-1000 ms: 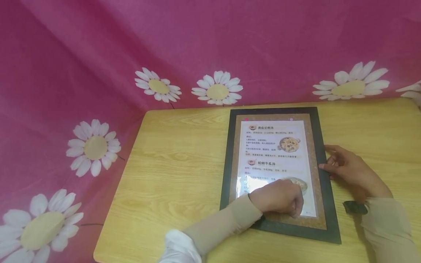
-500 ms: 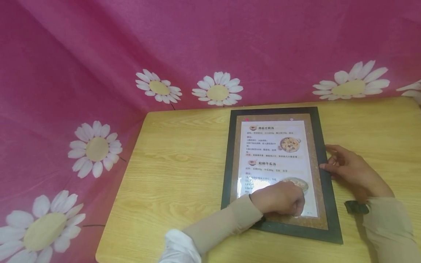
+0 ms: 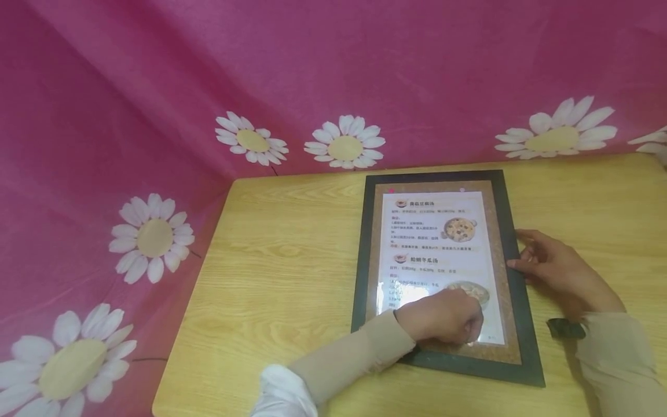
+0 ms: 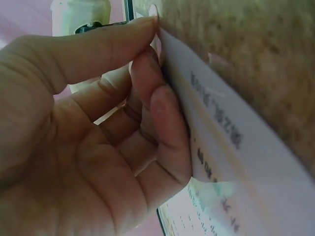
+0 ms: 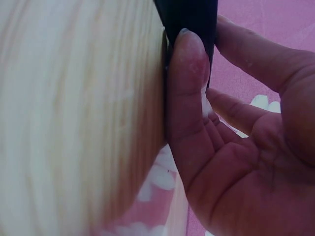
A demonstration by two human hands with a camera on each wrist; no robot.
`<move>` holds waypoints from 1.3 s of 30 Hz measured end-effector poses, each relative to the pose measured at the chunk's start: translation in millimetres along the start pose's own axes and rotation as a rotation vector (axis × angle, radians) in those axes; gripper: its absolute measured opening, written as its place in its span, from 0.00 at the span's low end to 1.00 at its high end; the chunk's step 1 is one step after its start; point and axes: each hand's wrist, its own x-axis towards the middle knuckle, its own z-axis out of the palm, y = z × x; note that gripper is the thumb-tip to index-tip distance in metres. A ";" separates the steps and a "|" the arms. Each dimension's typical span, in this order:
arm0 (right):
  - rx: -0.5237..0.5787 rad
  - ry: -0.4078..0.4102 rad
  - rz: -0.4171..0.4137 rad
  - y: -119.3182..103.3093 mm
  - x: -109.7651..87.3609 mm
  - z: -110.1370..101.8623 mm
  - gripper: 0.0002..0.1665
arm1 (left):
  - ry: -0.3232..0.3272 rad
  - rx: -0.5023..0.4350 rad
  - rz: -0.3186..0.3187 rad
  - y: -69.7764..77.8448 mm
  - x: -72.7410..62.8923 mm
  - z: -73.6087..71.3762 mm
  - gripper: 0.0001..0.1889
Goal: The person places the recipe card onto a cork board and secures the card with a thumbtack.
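A black-framed cork board (image 3: pixel 527 347) lies on the table with a printed recipe sheet (image 3: pixel 435 223) on its face. My left hand (image 3: pixel 443 315) bends over the sheet's lower part, fingers curled. In the left wrist view, my left thumb and forefinger pinch a small pale pink piece (image 4: pixel 159 46), apparently a push pin, at the sheet's edge; most of it is hidden. On the board's right side my right hand (image 3: pixel 563 269) grips the black frame (image 5: pixel 189 14), thumb and fingers on opposite faces. A red pin (image 3: pixel 391 190) and a pale pin (image 3: pixel 462 190) sit at the sheet's top.
The wood-grain table (image 3: pixel 271 278) extends to the left of the board. A pink cloth with daisies (image 3: pixel 344 69) hangs behind and along the left side. A dark strap (image 3: pixel 565 328) shows at the right wrist.
The head view has shifted very slightly. Both hands keep practically the same places on the sheet and the frame.
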 end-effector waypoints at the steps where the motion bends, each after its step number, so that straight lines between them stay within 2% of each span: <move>1: 0.003 0.000 -0.001 -0.3 -0.5 0.2 0.50 | 0.000 0.001 0.002 -0.2 -0.5 0.2 0.10; 5: -0.043 0.013 -0.033 -2.4 -1.4 0.7 0.49 | 0.002 -0.001 0.014 -2.7 -1.5 0.1 0.11; 17: -0.065 0.004 -0.011 0.8 -1.3 -1.9 0.50 | 0.007 -0.002 -0.002 -0.4 0.0 0.9 0.09; 20: -0.075 0.000 -0.011 0.8 -1.2 -2.1 0.50 | 0.007 -0.012 0.016 -2.1 -1.6 0.7 0.09; 29: -0.091 0.003 -0.018 -3.2 -0.8 -1.8 0.50 | 0.027 -0.021 0.141 -11.3 -10.0 -1.4 0.07; 33: -0.078 0.011 -0.023 -2.7 -0.4 -1.3 0.49 | 0.098 -0.085 0.143 -18.5 -19.5 -0.5 0.05; 39: -0.086 0.011 -0.019 -3.1 -0.4 -1.5 0.48 | 0.290 -0.147 0.137 -37.2 -39.4 -4.4 0.12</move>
